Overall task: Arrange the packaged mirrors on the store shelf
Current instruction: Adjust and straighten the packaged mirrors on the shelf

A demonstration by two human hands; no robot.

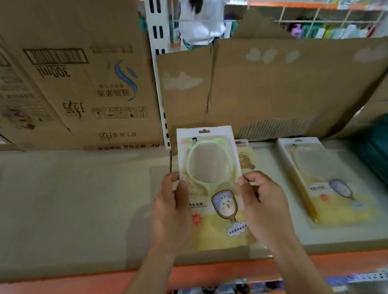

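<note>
A packaged mirror (208, 168) with a pale green frame and a yellow card is held upright over the middle of the shelf (80, 207). My left hand (170, 212) grips its left edge, thumb on the front. On the opposite edge my right hand (265, 208) pinches the pack with curled fingers. A second packaged mirror (330, 178) lies flat on the shelf to the right. A further pack (245, 155) shows partly behind the held one.
Large cardboard boxes (70, 74) stand at the back left, and a cardboard sheet (286, 82) lines the back right. A white slotted upright (157, 59) rises between them. Dark green items (384, 152) sit at far right. A person in white (203, 15) stands beyond.
</note>
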